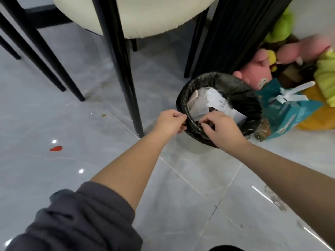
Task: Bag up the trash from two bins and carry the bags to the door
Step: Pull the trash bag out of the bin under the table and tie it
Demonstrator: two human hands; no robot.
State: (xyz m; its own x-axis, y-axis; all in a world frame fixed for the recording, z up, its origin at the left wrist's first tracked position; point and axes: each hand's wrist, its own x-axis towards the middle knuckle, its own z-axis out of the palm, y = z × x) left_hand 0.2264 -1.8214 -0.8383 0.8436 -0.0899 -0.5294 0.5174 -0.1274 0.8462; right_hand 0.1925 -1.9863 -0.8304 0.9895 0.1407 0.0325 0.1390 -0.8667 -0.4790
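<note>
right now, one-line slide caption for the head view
Both hands, left hand and right hand, pinch the black liner at the near rim of a paper-filled bin.

Home dining area: cushioned chair [137,15] w/ black legs, tiled floor [54,115], plush toys [272,57] by wall.

A dark grey sleeve [81,220], bunched into thick folds at lower left, is pushed up the left arm; the right forearm at lower right is bare
</note>
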